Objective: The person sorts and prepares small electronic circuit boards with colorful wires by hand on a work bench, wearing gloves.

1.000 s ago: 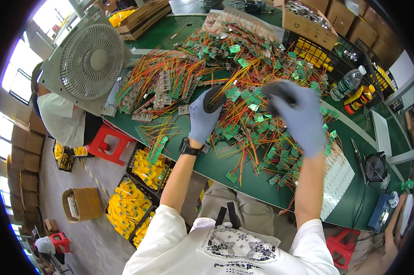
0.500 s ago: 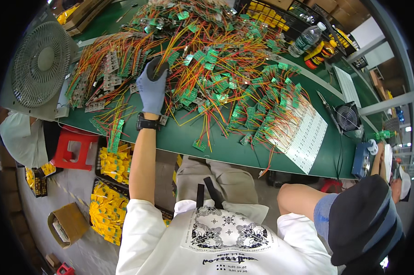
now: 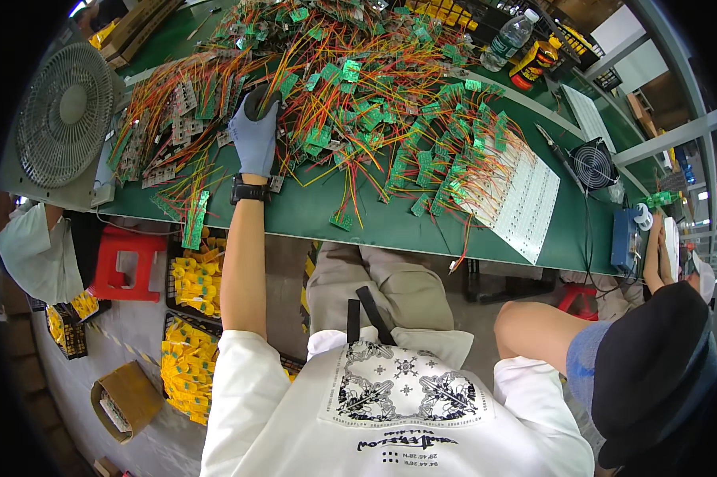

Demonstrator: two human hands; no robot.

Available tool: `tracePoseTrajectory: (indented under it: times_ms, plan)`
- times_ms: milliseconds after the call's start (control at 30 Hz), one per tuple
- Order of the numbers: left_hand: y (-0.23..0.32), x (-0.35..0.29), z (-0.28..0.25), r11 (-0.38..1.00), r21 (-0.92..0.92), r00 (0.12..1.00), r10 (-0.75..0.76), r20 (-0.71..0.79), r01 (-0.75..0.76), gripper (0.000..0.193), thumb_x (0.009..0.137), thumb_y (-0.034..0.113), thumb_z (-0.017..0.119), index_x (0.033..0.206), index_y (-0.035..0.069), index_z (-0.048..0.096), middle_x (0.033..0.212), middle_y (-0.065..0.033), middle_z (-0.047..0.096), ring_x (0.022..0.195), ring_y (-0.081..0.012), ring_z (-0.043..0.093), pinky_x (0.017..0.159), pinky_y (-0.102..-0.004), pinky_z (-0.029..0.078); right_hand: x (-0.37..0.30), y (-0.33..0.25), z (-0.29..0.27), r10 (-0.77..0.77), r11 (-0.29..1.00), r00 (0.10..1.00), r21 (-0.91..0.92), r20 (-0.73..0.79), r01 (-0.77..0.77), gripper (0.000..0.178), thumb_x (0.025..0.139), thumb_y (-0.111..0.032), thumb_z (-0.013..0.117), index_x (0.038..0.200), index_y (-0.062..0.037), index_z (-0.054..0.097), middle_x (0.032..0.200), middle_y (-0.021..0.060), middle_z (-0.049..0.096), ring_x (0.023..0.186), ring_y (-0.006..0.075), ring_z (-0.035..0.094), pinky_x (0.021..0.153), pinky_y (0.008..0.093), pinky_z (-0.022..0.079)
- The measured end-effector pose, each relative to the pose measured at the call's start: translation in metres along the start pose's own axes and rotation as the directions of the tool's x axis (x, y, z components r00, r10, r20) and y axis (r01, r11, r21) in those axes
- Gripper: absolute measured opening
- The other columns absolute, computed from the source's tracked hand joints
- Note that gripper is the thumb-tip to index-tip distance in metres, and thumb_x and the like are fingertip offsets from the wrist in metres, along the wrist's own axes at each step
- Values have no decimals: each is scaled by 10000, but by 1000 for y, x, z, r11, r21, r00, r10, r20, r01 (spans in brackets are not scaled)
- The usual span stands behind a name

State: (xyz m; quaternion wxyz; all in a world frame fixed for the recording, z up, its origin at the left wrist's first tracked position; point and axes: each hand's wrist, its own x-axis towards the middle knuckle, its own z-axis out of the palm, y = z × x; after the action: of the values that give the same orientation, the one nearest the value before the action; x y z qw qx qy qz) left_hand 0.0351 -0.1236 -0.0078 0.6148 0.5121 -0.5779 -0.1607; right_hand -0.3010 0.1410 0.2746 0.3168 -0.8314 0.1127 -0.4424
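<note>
My left hand [image 3: 253, 131], in a grey-blue glove with a black palm, reaches over the left part of the pile with a black watch at its wrist. Its fingers are closed around a few red and yellow wires [image 3: 274, 83], whose far ends run into the heap. Around it lies a big tangle of small green circuit boards [image 3: 368, 116] with red, orange and yellow leads. Grey-white board strips [image 3: 185, 97] lie just left of the hand. My right hand is out of view; only the right sleeve [image 3: 525, 389] shows.
A white perforated panel [image 3: 525, 211] lies right of the pile on the green table [image 3: 318, 208]. Beyond it are a soldering iron [image 3: 555, 147], small fan [image 3: 594, 165] and bottle [image 3: 511, 40]. A large fan [image 3: 66, 115] stands left. Another person's bent knee [image 3: 533, 338] is close at right.
The view has shifted slightly, and the table's contents sit a little higher and further left in the picture. My left hand stays at the same part of the pile, still closed on the wires.
</note>
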Motion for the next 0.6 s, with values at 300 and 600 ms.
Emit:
tracePoseTrajectory:
  times_ms: [300, 600]
  plan:
    - [3, 3, -4, 999, -25, 999, -30, -11, 30, 295, 830, 111, 690, 1093, -15, 647, 1009, -103, 703, 906, -181, 663, 821, -295, 489, -5, 44, 34, -150, 989, 871, -75, -468, 130, 211, 821, -375, 619, 802, -202, 499, 704, -11, 469, 646, 186, 439, 661, 357, 353]
    - [15, 5, 1, 1000, 18, 1000, -13, 6, 13, 288, 835, 110, 683, 1088, -20, 640, 969, -126, 698, 889, -195, 658, 821, -307, 480, 15, 76, 50, -272, 951, 928, -217, -256, 219, 239, 931, -253, 601, 892, -66, 457, 725, 35, 544, 561, 148, 563, 527, 293, 417]
